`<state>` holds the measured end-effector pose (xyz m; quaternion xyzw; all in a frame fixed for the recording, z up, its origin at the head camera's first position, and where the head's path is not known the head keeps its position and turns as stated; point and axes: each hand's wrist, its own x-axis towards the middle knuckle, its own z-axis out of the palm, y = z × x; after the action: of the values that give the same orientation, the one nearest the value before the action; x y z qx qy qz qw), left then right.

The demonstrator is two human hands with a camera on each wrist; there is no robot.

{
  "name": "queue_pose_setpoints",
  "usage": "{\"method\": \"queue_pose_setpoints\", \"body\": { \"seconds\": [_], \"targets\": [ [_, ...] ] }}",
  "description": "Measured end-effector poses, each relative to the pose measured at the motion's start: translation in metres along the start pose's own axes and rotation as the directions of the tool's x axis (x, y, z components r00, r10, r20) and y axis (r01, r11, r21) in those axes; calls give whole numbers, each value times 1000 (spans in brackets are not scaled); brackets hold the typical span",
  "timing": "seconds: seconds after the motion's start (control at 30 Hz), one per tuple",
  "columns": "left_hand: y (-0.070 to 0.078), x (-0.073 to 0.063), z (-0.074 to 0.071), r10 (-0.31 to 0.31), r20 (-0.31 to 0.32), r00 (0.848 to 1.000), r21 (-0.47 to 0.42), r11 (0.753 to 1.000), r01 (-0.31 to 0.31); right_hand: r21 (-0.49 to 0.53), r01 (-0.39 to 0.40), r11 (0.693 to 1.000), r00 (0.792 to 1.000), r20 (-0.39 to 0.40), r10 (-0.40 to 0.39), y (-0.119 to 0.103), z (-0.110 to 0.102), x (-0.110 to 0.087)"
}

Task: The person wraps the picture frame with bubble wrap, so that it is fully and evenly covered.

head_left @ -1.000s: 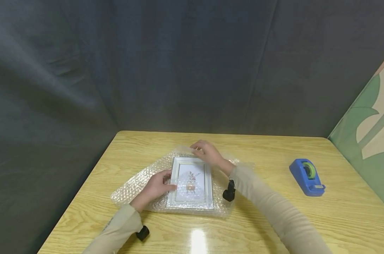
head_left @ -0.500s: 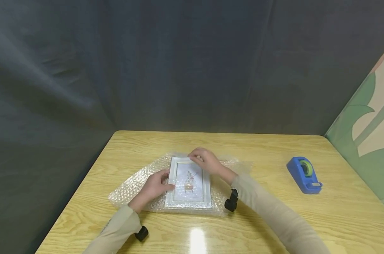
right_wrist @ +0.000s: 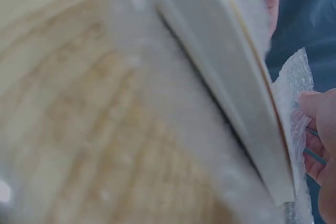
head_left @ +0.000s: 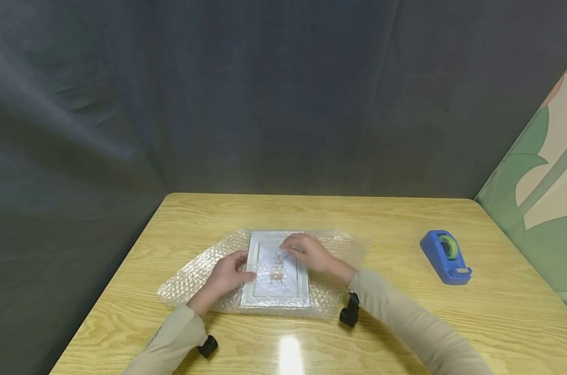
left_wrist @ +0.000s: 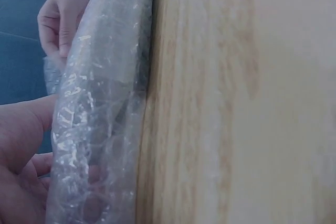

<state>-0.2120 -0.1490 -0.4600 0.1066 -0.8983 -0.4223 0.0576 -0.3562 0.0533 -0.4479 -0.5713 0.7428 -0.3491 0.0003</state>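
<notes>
A white picture frame (head_left: pixel 275 301) with a plant print lies face up on a sheet of bubble wrap (head_left: pixel 201 271), and a clear layer of the wrap covers much of its front. My left hand (head_left: pixel 227 274) holds the frame's left side, thumb over the edge and fingers beside it. Above the print, my right hand (head_left: pixel 310 253) pinches the wrap's free edge. The right wrist view shows thumb and fingers of the right hand (right_wrist: pixel 326 145) on that raised flap, next to the frame's bare side (right_wrist: pixel 231 77). In the left wrist view, bubble wrap (left_wrist: pixel 100 108) hides some left fingers.
A blue tape dispenser (head_left: pixel 445 258) with a greenish roll stands on the wooden table (head_left: pixel 381 219) at the right. Dark curtain (head_left: pixel 274 104) hangs behind and at the left. A leaf-patterned panel (head_left: pixel 545 192) borders the right side.
My right hand has come from the frame's far edge toward me, drawing the bubble wrap down over the print. The left hand has kept its place at the frame's left side.
</notes>
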Motion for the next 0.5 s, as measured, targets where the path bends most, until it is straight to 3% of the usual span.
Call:
{"method": "queue_pose_setpoints", "body": {
  "seconds": [0.5],
  "targets": [
    [-1, 0, 1, -6, -2, 1000, -26, 1000, 6, -101, -1, 995, 1000, 23, 3, 2, 15, -11]
  ]
}}
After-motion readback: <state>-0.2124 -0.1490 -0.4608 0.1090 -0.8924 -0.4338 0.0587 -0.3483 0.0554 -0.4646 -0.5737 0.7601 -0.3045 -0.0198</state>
